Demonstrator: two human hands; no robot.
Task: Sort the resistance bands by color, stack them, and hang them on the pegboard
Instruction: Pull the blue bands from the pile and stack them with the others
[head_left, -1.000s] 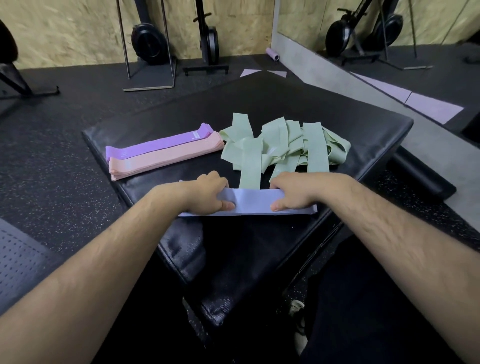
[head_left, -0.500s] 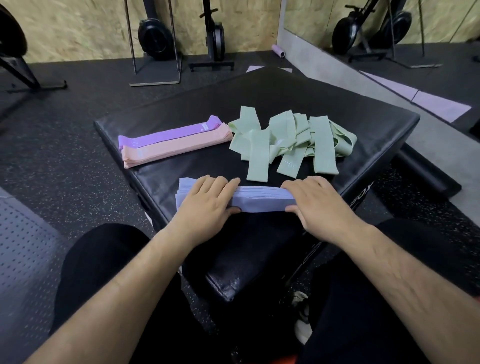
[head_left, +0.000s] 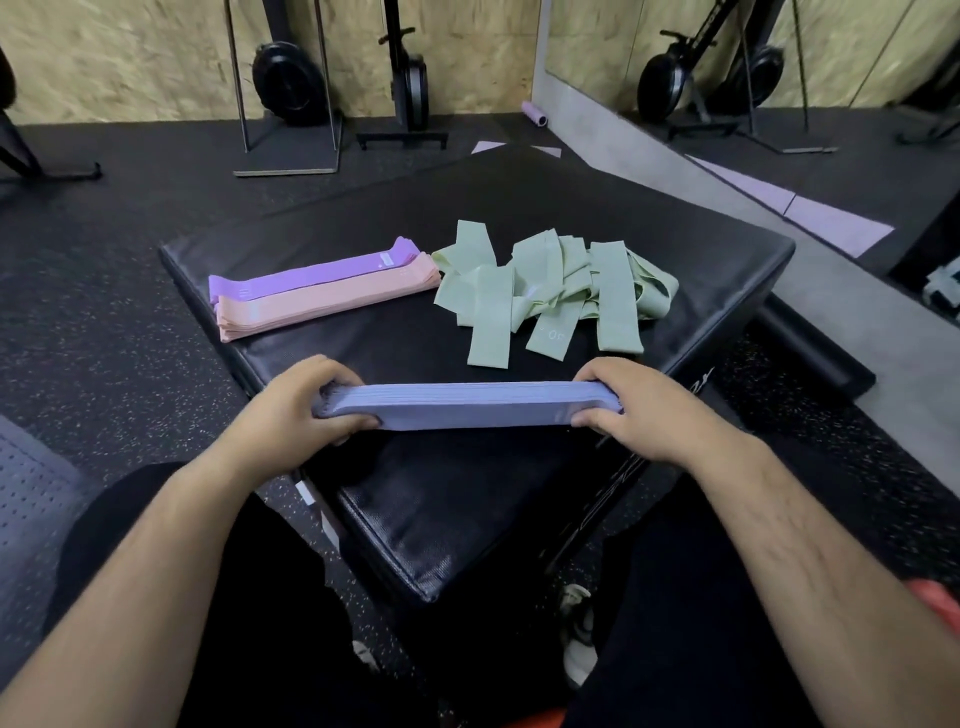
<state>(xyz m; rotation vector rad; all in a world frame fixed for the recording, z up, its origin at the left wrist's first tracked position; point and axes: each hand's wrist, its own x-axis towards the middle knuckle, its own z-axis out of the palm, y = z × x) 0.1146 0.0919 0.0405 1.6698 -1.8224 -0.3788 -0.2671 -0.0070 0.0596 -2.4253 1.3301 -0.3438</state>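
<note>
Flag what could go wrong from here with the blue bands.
1. The left hand and right hand grip the blue stack only at its ends, so middle layers may sag or fan out.
2. It spans the near corner of the padded box; slipped bands might fall to the floor.
3. The green bands lie tangled and may snag.
</note>
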